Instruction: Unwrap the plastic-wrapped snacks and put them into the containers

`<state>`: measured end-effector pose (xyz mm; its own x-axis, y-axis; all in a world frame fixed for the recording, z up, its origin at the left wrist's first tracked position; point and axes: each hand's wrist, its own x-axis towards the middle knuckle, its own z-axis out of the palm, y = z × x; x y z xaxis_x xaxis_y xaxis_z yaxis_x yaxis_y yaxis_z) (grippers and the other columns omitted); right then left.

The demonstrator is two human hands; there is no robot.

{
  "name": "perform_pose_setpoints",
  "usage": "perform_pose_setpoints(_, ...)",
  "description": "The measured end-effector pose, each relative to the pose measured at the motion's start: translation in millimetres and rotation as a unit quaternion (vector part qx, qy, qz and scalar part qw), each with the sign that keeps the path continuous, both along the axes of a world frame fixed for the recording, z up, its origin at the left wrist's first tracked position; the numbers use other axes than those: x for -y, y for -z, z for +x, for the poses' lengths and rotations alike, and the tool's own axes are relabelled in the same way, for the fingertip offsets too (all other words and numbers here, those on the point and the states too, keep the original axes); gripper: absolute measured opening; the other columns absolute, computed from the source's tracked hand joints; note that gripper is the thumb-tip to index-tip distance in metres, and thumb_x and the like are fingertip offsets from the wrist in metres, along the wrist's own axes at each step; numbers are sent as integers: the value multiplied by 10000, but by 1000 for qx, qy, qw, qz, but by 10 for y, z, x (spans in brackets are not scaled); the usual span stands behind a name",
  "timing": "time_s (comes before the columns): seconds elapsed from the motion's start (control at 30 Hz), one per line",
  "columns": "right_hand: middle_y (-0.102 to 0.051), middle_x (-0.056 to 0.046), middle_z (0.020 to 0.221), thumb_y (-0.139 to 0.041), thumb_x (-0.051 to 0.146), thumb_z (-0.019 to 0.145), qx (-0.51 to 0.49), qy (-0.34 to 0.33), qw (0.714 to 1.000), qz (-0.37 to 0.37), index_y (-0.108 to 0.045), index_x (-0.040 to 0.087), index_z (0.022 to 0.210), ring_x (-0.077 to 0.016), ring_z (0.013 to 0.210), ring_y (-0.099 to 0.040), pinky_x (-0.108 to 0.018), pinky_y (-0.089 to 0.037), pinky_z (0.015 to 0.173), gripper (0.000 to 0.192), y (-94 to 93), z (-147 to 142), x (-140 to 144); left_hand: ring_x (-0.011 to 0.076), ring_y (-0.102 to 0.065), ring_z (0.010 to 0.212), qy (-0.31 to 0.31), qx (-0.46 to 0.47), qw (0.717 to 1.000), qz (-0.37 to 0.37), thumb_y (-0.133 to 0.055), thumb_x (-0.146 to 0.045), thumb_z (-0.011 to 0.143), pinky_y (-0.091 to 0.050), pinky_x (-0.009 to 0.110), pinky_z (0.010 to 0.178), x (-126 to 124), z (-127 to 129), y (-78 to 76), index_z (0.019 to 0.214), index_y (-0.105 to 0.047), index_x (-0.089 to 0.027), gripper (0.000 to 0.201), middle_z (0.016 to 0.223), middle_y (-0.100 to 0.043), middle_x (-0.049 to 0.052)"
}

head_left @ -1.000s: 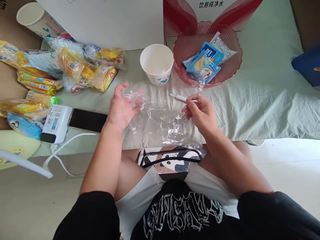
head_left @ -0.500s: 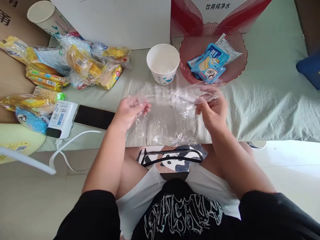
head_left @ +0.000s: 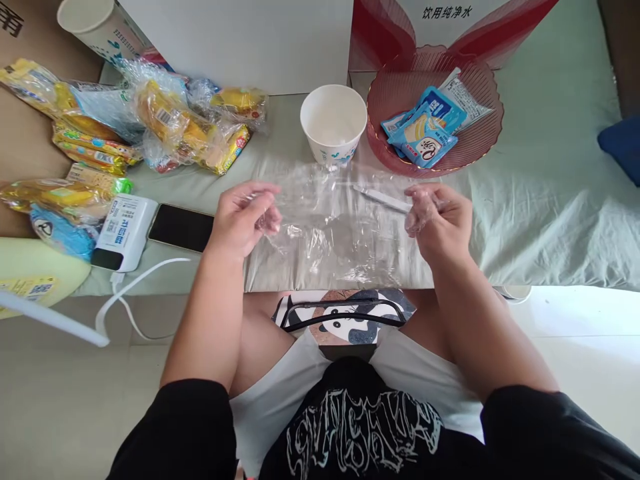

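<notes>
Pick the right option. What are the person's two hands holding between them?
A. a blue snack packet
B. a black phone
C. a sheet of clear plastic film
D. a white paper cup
C: the left hand and the right hand each pinch an edge of the clear plastic film, which is stretched between them, while the paper cup and the phone lie untouched.

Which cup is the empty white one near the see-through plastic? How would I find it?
Start at the red ribbed bowl of blue snack packets. Just left of it stands the white paper cup, beyond the clear plastic sheet both hands stretch. It stands upright and empty with blue marks low down; the other cup lies tipped in the far-left corner.
</notes>
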<state>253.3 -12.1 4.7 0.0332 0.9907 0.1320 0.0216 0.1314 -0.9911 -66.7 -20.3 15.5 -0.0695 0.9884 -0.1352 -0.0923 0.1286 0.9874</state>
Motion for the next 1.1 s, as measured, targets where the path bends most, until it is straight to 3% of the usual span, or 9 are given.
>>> perform_pose_setpoints(0.2, -527, 68, 565, -829, 638, 801, -34, -13, 999, 15, -683, 249, 859, -77, 437, -470, -238, -403, 425, 420, -48, 32, -15, 108, -541, 409, -32, 37, 999, 17, -880, -408, 701, -380, 228, 383, -85, 37, 56, 828, -710, -223, 281, 488, -584, -52)
perform_pose_setpoints(0.33, -471, 84, 553, -790, 623, 824, -68, -3, 998, 4, -654, 266, 913, -82, 418, -444, -236, -359, 400, 392, -80, 43, -9, 92, -467, 354, -29, 94, 995, 9, -768, -249, 727, -302, 217, 346, -88, 42, -20, 760, -689, -236, 86, 435, -542, -69)
perform_pose_setpoints(0.43, -445, 96, 555, -795, 520, 840, -106, -2, 994, -4, -611, 268, 965, -80, 425, -421, -231, -359, 413, 335, -122, 57, 2, 98, -521, 417, -40, 126, 991, 8, -700, -149, 687, -379, 214, 393, -61, 64, -92, 667, -643, -219, 93, 483, -588, -34)
perform_pose_setpoints(0.57, -488, 79, 546, -767, 442, 796, -183, -29, 982, -32, -578, 260, 833, -93, 425, -432, -250, -394, 429, 265, -177, 65, 22, 107, -534, 433, -25, 159, 987, 8, -633, -126, 680, -433, 229, 427, -40, 114, -109, 589, -583, -204, 129, 530, -606, -7)
perform_pose_setpoints(0.77, -605, 25, 605, -747, 363, 713, -225, -27, 972, -63, -626, 218, 699, -118, 460, -565, -253, -436, 443, 189, -204, 53, 11, 115, -587, 495, -102, 144, 982, -61, -561, -114, 764, -471, 226, 497, -108, 147, -106, 606, -604, -203, 186, 576, -632, 9)
perform_pose_setpoints(0.87, -605, 1, 607, -692, 525, 747, -238, -46, 968, -61, -650, 224, 688, -138, 454, -567, -283, -437, 439, 309, -218, 95, 3, 150, -588, 504, -81, 165, 980, -74, -525, -355, 890, -471, 272, 480, -133, 113, -120, 610, -601, -210, 324, 605, -652, 47)
perform_pose_setpoints(0.93, -609, -20, 628, -644, 715, 755, -217, -64, 971, -80, -665, 231, 706, -148, 477, -578, -307, -454, 469, 486, -234, 126, -2, 165, -611, 536, -55, 152, 983, -86, -556, -478, 880, -458, 279, 468, -142, 80, -105, 636, -619, -212, 367, 648, -677, 61)
perform_pose_setpoints(1.0, -565, -15, 604, -661, 818, 693, -187, -72, 976, -91, -624, 245, 677, -141, 468, -549, -314, -433, 470, 575, -255, 147, -6, 159, -623, 550, -19, 129, 988, -88, -698, -456, 777, -404, 260, 433, -136, 47, -81, 681, -637, -215, 266, 705, -699, 48)
perform_pose_setpoints(1.1, -424, 59, 560, -827, 650, 592, -159, -61, 979, -109, -466, 262, 655, -86, 403, -396, -281, -320, 426, 533, -295, 183, 12, 92, -542, 473, 49, 98, 991, -76, -810, -252, 598, -328, 237, 399, -98, -2, -61, 795, -674, -214, 242, 827, -727, 21)
